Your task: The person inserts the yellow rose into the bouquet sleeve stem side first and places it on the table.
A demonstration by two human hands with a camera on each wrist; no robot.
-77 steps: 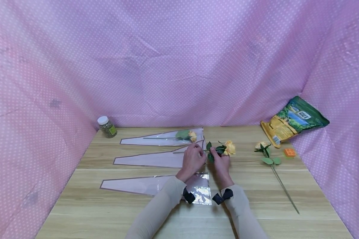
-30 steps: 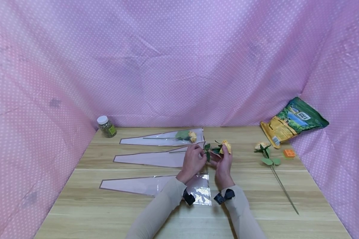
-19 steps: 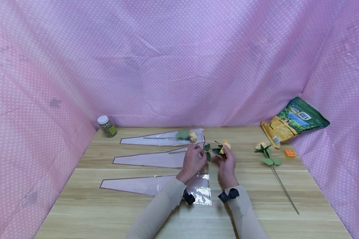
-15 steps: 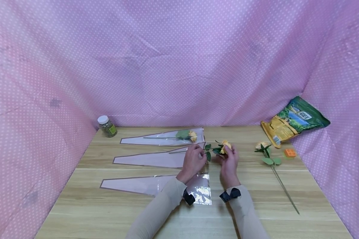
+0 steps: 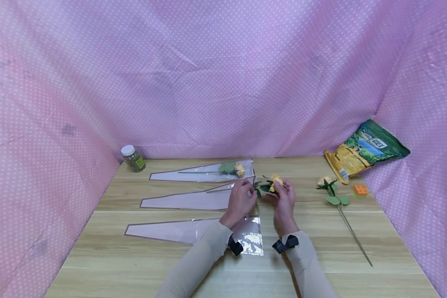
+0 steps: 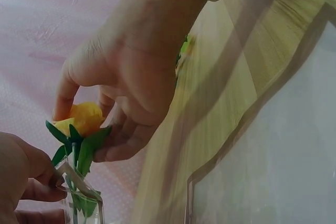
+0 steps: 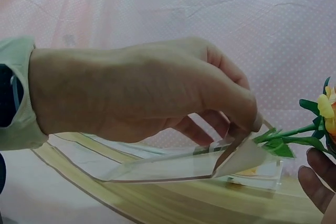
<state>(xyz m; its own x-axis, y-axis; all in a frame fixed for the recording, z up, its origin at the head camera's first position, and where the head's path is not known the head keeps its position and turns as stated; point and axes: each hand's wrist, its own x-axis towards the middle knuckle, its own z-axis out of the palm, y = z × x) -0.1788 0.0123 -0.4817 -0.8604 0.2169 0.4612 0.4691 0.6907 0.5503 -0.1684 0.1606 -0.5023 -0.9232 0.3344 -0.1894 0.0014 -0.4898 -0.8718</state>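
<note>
My left hand (image 5: 241,201) pinches the mouth edge of the middle clear, brown-edged flower sleeve (image 5: 186,198); the right wrist view shows this edge lifted between thumb and fingers. A yellow artificial rose (image 5: 276,182) has its stem inside that sleeve, with green leaves (image 6: 86,203) at the opening. Around its bloom, my right hand (image 5: 285,203) holds the rose with curled fingers, the bloom outside the sleeve. Above lies another flower sleeve (image 5: 205,174) containing a rose (image 5: 240,170). Nearest me is a third flower sleeve (image 5: 164,230), partly hidden by my left forearm.
A loose rose (image 5: 348,223) lies on the right of the wooden table (image 5: 134,269). Beyond it are an orange block (image 5: 361,190) and a green-and-yellow bag (image 5: 368,145). A white-lidded jar (image 5: 133,158) stands at the back left. Pink dotted cloth (image 5: 223,82) surrounds the table.
The rose has slid left, its stem deeper in the middle sleeve. My right hand has shifted from the stem to the bloom. My left hand stays at the sleeve's mouth.
</note>
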